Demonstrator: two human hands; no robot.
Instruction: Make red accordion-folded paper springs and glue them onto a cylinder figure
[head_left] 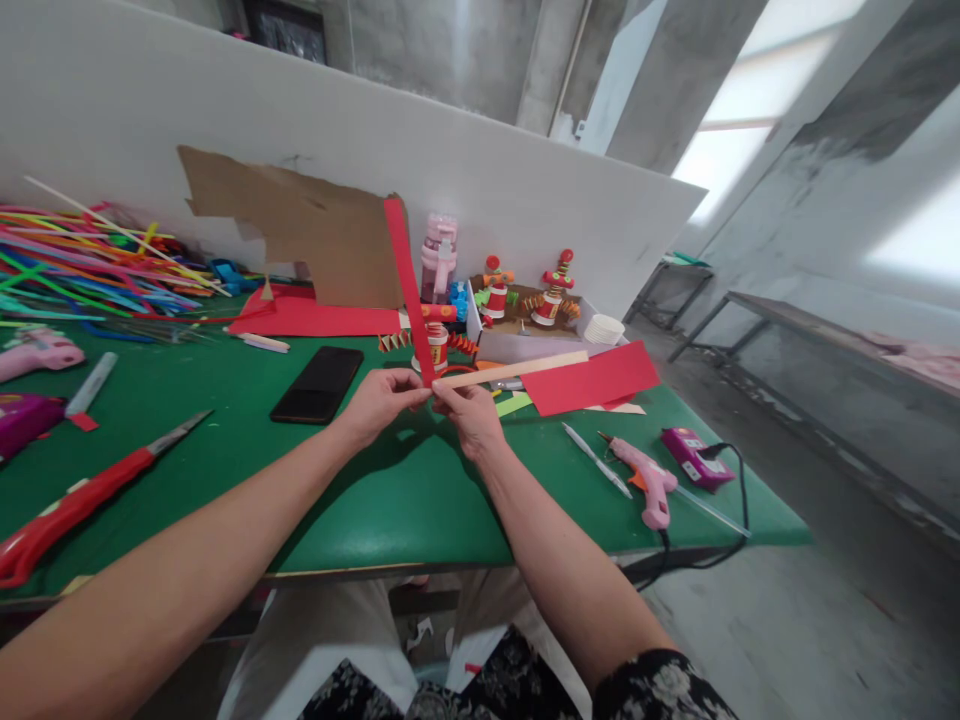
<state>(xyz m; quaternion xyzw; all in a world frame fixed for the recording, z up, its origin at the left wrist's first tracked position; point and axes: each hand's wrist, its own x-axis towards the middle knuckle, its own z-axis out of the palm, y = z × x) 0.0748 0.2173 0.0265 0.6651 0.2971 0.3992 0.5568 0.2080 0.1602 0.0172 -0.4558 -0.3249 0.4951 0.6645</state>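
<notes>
Two ends meet: the left hand [384, 402] pinches a red strip [408, 280], the right hand [474, 416] a peach strip [517, 369].

Matt red paper strip [408, 275], smooth glossy tabletop [360, 525], matt cardboard [337, 240], glue gun [655, 490] probably plastic

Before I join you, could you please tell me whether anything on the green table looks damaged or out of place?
The brown cardboard propped by the white board looks odd: its outline is irregular, perhaps cut away.
</notes>
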